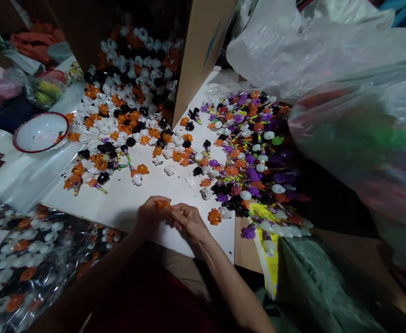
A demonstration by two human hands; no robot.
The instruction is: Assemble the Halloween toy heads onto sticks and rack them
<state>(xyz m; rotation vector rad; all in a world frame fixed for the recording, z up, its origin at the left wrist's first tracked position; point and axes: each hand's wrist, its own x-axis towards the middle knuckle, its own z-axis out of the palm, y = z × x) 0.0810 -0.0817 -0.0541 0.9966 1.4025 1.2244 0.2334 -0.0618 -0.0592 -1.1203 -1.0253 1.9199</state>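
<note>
My left hand [149, 216] and my right hand [189, 221] meet at the near edge of a white board [133, 196]. Both pinch one small orange toy piece [163, 204] between their fingertips. Just right of my right hand lies an orange pumpkin-shaped piece [214, 216] next to a white one [225, 212]. Several orange, white and black toy heads [119, 115] spill from a tipped cardboard box [203, 41] onto the board. To the right lies a heap of assembled pieces with purple, orange and white heads on coloured sticks [251, 157].
A white bowl with a red rim [41, 133] stands at the left. A clear bag of finished pieces [18, 259] lies at the near left. Large plastic bags [355, 115] fill the right side. A yellow sheet [270, 263] sits under the near right pile.
</note>
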